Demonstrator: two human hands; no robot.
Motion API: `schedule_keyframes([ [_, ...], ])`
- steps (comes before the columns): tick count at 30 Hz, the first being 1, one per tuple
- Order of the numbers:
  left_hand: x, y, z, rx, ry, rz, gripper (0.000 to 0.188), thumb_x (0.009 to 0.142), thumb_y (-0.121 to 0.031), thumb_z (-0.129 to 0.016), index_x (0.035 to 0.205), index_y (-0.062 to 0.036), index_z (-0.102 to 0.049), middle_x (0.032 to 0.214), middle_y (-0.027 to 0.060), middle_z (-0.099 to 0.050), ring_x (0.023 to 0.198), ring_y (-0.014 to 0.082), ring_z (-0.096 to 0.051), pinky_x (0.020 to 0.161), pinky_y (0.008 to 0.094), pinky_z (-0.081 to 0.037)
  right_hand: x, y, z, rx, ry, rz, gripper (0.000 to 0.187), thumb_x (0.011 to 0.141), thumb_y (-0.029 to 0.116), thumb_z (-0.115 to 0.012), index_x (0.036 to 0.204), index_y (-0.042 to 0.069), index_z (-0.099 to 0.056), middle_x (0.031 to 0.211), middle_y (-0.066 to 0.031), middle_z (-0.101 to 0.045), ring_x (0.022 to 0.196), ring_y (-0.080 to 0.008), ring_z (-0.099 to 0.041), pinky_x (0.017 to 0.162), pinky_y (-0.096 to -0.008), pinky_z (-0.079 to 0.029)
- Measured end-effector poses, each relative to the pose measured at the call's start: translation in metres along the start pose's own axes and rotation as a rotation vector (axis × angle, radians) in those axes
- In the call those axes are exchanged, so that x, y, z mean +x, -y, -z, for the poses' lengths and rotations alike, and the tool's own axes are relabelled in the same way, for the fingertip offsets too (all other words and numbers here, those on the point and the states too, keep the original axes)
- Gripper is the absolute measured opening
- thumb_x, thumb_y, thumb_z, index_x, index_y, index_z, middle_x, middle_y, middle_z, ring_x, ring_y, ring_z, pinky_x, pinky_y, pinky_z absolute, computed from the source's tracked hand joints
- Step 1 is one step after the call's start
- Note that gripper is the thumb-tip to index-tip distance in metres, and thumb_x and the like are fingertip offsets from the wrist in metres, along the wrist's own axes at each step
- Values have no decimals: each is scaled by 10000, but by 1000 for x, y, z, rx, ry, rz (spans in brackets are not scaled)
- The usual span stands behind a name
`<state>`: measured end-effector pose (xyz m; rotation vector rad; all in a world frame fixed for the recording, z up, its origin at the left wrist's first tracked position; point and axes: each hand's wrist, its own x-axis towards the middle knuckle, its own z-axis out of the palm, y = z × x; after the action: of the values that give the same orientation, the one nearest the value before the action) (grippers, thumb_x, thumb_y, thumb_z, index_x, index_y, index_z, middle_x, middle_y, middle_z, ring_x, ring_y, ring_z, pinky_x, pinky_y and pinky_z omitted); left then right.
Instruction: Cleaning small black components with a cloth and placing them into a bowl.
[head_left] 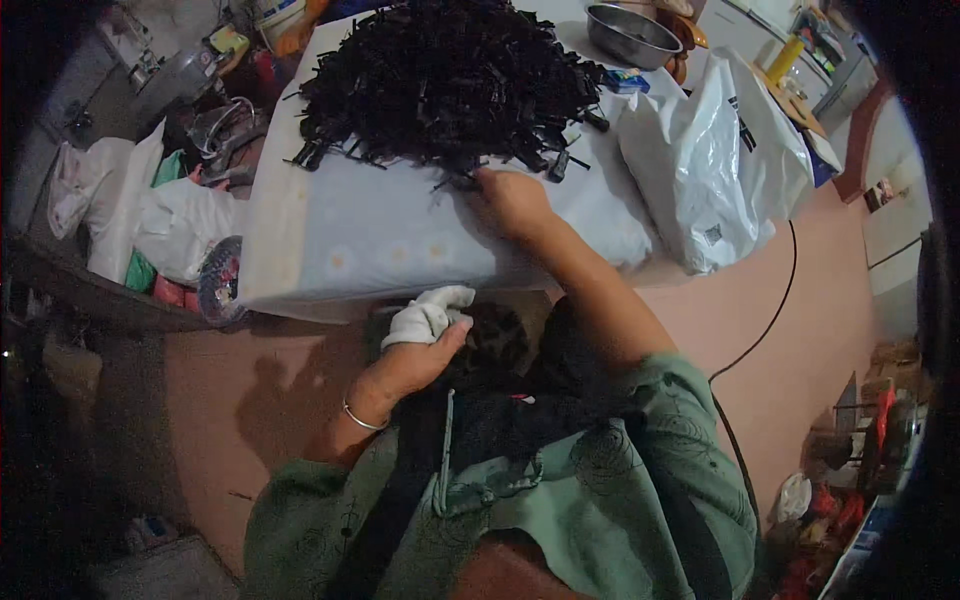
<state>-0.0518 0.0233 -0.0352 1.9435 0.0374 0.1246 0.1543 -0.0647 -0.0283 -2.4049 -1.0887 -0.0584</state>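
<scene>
A large heap of small black plastic pieces [450, 85] covers the far part of the table [380, 215]. At the heap's near edge, my right hand [513, 203] is bare, its fingers pinched on a black plastic piece [460, 182] that looks blurred. Lower down, just in front of the table's near edge, is my left hand [425, 335]. White cloth, perhaps a partial glove [420, 318], covers its fingers, while the thumb is bare. Those fingers are curled against the thumb; what they hold, if anything, I cannot make out. A bangle [365, 420] circles the left wrist.
A white plastic bag [705, 165] stands at the table's right side, with a metal bowl [633, 35] behind it. Filled white sacks [185, 225] and a round basket [220, 280] sit left of the table. A black cable [752, 340] crosses the floor at right.
</scene>
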Motion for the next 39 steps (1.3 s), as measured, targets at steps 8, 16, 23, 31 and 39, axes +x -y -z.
schedule_keyframes([
  [8,20,-2,0,-506,-73,240,242,847,-79,-500,1059,36,-519,898,72,-608,608,107,-579,494,218,-456,-28,-37,26,851,45,-351,268,790,245,-615,882,-5,-576,680,-8,-542,618,-88,-465,548,-258,-402],
  [16,28,9,-2,-757,-153,247,137,851,-95,-513,956,-17,-554,800,74,-606,548,124,-558,445,237,-448,-30,-25,13,834,-197,-94,225,807,193,-619,947,20,-586,684,41,-505,620,-35,-422,549,-209,-366],
  [23,39,21,9,-1066,-20,358,186,875,-173,-492,990,-47,-566,822,84,-622,578,149,-580,456,248,-458,-42,-16,10,656,-119,-12,210,810,153,-610,985,40,-582,717,30,-522,632,-44,-435,541,-211,-375],
  [31,27,-18,10,-1105,-83,563,200,896,-196,-447,989,-59,-559,775,88,-624,493,115,-529,399,231,-383,-91,34,60,294,67,525,327,741,82,-616,1060,73,-546,756,-121,-562,668,-304,-570,582,-358,-455],
  [39,15,-6,-6,-303,-308,-102,165,858,-51,-506,1018,-14,-519,899,52,-561,688,83,-540,574,216,-449,-111,65,54,539,-172,514,288,698,140,-711,904,12,-556,711,-99,-554,583,-209,-535,563,-279,-432],
])
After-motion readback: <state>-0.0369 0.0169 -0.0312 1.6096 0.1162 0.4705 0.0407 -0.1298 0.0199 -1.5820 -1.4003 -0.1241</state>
